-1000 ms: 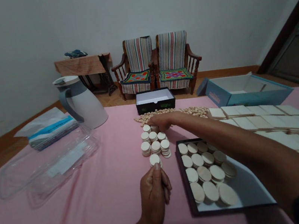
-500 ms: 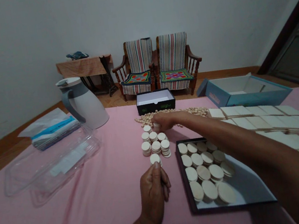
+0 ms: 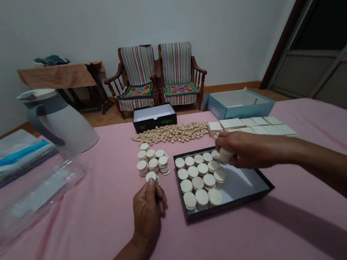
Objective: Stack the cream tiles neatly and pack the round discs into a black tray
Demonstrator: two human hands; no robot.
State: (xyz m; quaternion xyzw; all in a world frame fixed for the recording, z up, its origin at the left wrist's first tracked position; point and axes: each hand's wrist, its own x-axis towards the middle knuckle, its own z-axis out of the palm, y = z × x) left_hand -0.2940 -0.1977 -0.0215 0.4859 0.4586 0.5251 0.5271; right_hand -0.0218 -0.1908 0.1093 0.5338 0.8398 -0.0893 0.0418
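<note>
In my right hand is a small stack of round wooden discs, held on its side between thumb and fingers above the back of a dark-rimmed tray. Inside the tray, rows of stacked pale discs fill the left part. My left hand rests on the cloth with curled fingers, its thumb against a short disc stack. Just beyond it stands a cluster of disc stacks.
Small wooden beads lie heaped before a black box. Square wooden tiles and an open blue box sit right. A white jug, a tissue pack and a clear plastic container stand left on the pink cloth.
My right hand has moved right, from the disc cluster to over the tray, carrying a stack of discs. My left hand keeps its place by the near stack. The view has turned right.
</note>
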